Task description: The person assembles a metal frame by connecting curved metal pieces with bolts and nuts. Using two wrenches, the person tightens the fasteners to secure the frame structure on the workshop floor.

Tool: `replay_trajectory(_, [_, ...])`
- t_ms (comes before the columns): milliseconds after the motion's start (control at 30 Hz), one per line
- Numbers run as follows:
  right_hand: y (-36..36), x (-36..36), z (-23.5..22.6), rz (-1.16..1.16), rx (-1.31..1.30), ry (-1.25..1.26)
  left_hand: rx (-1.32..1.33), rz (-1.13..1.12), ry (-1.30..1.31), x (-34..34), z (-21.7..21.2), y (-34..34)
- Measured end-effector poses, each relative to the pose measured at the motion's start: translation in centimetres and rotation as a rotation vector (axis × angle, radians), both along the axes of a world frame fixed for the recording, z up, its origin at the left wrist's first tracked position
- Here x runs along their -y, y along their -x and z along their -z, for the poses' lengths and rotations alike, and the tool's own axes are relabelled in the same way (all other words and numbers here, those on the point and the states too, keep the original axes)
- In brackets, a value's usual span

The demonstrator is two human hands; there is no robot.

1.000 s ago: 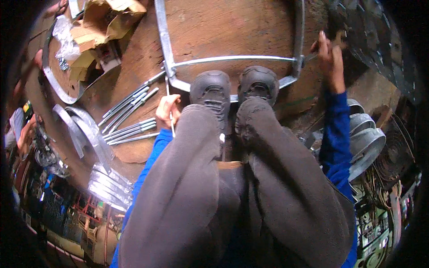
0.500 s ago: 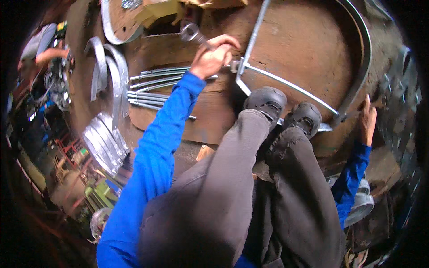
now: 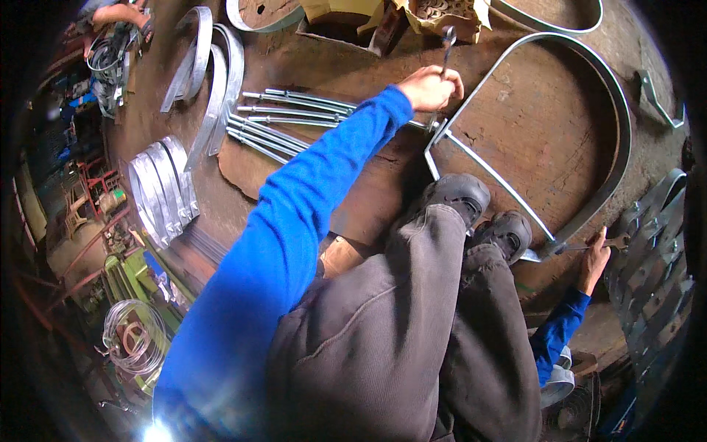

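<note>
Spanner (image 3: pixel 448 34) gripped in L hand (image 3: pixel 427 88), 2nd spanner (image 3: pixel 620 241) in R hand (image 3: pixel 593 262); threaded rod (image 3: pixel 501 183) best kept from spinning.

You can read no lettering, number, brand or sign anywhere in this view: none shows legibly on the wrench (image 3: pixel 448 37) in your left hand (image 3: pixel 427 88), the cardboard box (image 3: pixel 324 10) at the top edge, or your black shoes (image 3: pixel 461 194).

Cluttered brown workshop floor (image 3: pixel 137 127)
</note>
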State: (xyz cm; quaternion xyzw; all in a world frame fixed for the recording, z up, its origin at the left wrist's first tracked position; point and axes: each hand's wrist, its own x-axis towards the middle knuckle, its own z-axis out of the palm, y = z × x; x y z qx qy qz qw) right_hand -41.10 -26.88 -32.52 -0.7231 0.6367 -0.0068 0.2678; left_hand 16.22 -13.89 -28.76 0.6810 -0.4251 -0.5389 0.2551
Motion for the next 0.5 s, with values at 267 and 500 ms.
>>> replay_trajectory(267, [2.1, -0.2, 1.1, -0.304, -0.174, 0.29, 0.17, -0.094, -0.353, -10.5, -6.3, 2.4])
replay_trajectory(500, [1.4, 0.1, 1.1, -0.096, -0.023, 0.057, 0.391, 0.092, -0.163, -7.6, 0.6, 2.1])
